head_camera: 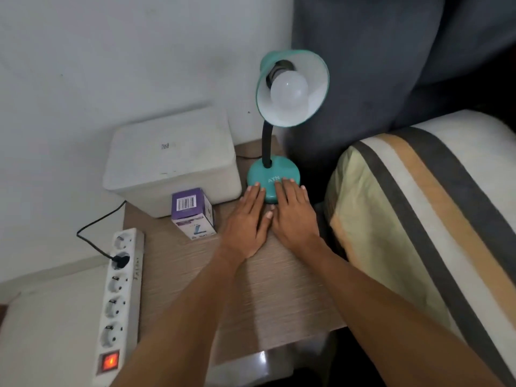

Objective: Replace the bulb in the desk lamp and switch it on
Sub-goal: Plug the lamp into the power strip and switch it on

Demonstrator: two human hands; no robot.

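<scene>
Both hands flat, fingers spread, holding nothing: left hand (pixel 248 219) and right hand (pixel 293 213) on worktop (pixel 265 297), fingertips touching teal desk lamp base (pixel 272 175) at far right corner. Bulb (pixel 289 92) seated in shade (pixel 293 88), unlit. Purple bulb box (pixel 194 212) just left of hands. Power strip (pixel 120 300) switch glowing, plug inserted: likely risk is unscrewing bulb with socket live; gooseneck may also tip lamp.

Lamp (pixel 279 129) teal, neck black, shade inside white; bulb (pixel 289 92) frosted white. Bulb box (pixel 194 213) purple with barcode. Power strip (pixel 120 297) white, switch glowing orange-red, lower left. Storage box (pixel 170 160) white. Tabletop (pixel 251 297) light woodgrain. Pillow (pixel 418 219) cream, tan and dark-grey stripes, right.
</scene>
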